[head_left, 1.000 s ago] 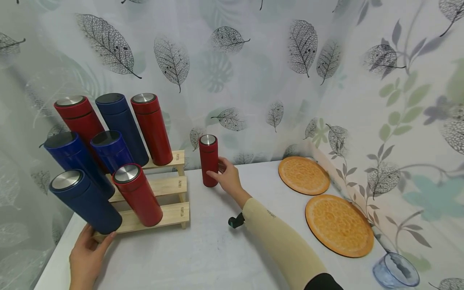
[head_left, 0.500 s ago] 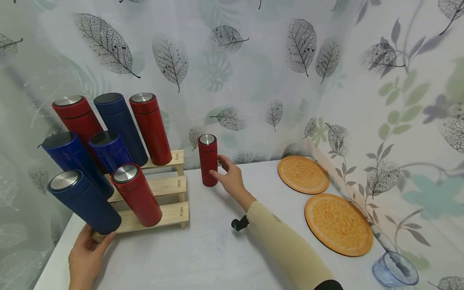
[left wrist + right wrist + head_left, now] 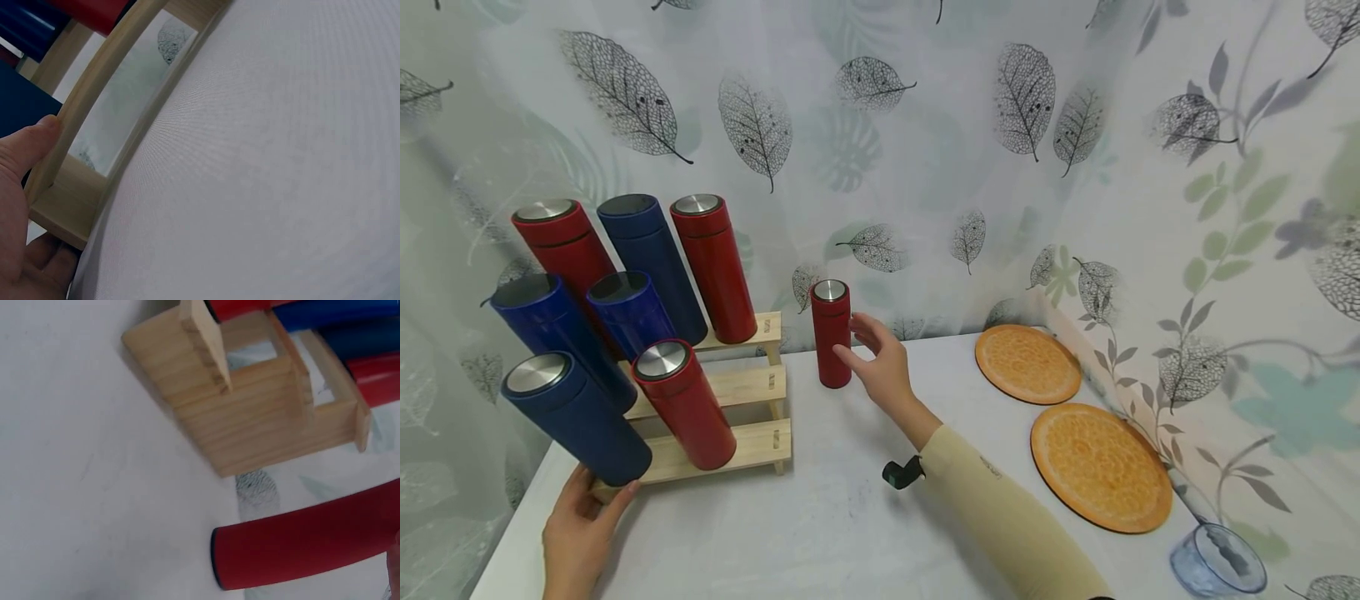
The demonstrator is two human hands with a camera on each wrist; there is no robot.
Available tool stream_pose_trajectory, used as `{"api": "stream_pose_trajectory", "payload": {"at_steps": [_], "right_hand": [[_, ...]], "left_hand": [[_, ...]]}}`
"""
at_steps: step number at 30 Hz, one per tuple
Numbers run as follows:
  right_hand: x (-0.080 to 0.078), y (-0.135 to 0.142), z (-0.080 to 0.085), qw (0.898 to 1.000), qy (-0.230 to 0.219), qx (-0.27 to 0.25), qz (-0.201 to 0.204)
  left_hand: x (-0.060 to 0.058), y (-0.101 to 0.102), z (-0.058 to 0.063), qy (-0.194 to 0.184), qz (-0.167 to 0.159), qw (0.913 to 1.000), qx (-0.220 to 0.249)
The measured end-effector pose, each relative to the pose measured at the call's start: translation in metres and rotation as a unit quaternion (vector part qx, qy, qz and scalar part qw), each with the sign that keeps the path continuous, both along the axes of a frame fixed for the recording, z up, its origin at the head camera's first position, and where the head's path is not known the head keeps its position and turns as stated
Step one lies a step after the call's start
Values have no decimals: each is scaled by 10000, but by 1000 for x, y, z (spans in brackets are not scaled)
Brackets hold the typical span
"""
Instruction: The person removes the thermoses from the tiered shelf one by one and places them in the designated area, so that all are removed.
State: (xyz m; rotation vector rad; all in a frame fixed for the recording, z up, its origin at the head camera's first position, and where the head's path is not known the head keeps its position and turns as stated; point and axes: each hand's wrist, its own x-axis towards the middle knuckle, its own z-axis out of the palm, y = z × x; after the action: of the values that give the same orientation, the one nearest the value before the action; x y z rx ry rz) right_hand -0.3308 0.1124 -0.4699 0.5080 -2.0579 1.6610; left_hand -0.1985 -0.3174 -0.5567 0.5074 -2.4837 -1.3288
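A red thermos flask [image 3: 832, 337] with a silver lid stands upright on the white table, right of a stepped wooden rack [image 3: 752, 442]. Beside that flask is my right hand [image 3: 882, 367], thumb and fingers spread apart and holding nothing; whether the thumb tip touches it I cannot tell. At the rack's front left corner my left hand [image 3: 580, 529] grips the lowest step, thumb [image 3: 37, 140] on its front edge and fingers [image 3: 53, 262] beneath. On that step stand a dark blue flask [image 3: 576, 421] and another red flask [image 3: 685, 406].
Blue flasks [image 3: 634, 312] stand on the middle step; red and blue ones [image 3: 715, 267] fill the top. Two round orange-brown mats [image 3: 1028, 362] lie at the right, with a clear glass [image 3: 1217, 562] near the front right. A leaf-patterned curtain [image 3: 910, 192] hangs behind the table.
My right hand has loosened from the lone red flask, its fingers spreading and drawing slightly right. That flask stays in place. My left hand has not moved.
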Motion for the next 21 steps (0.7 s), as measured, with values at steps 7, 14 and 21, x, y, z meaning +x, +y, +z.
{"api": "stream_pose_trajectory", "payload": {"at_steps": [7, 14, 21], "right_hand": [[14, -12, 24, 9968, 716, 23, 346], [20, -26, 36, 9926, 975, 226, 686], [25, -38, 44, 9889, 1004, 487, 978]], "left_hand": [[1, 0, -1, -9, -8, 10000, -86], [0, 1, 1, 30, -40, 10000, -72], [0, 1, -1, -61, -13, 10000, -11]]}}
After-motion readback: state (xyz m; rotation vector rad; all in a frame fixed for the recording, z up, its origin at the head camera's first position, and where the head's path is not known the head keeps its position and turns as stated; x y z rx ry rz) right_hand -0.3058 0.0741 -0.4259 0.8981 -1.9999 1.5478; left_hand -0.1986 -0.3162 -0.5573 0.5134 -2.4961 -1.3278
